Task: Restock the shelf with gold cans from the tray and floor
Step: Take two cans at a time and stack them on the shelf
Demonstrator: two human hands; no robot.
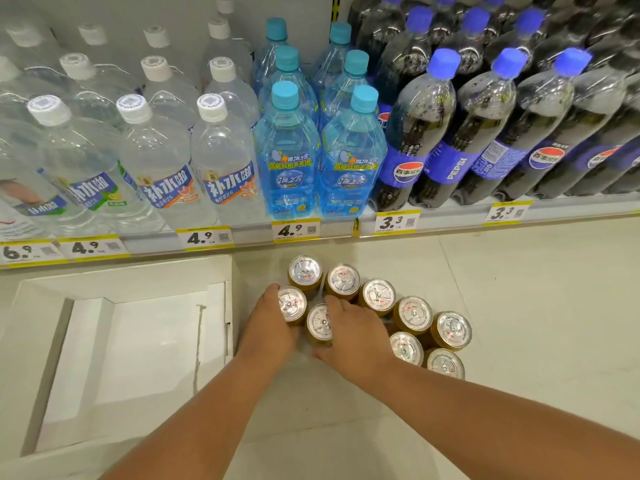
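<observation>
Fingers of the left hand (268, 322) curl round the side of a gold can (292, 304) at the near-left end of the cluster, its silver lid showing just past the knuckles. At about three o'clock from it, touching, stands a second can (318, 323); the right hand (356, 336) lies over that one, its fingers bent down across the lid and far side, thumb on the near side, so it grips the can from above.

Both hands work on the pale tiled floor (519, 289), where the rest of the gold cans (414, 313) stand upright in a loose double row running from twelve o'clock of the hands round toward four o'clock, lids up, close together or touching. None of them is on the shelf (450, 225).

At nine o'clock from the hands lies a white cardboard tray (138, 341), flat on the floor, its right wall near the left wrist.

Beyond, at twelve o'clock, the shelf edge carries yellow price tags (295, 231). Above them stand clear bottles (156, 168) with white caps at eleven o'clock, blue bottles (287, 161) straight ahead, and dark cola bottles (422, 133) with blue caps at one to two o'clock.
</observation>
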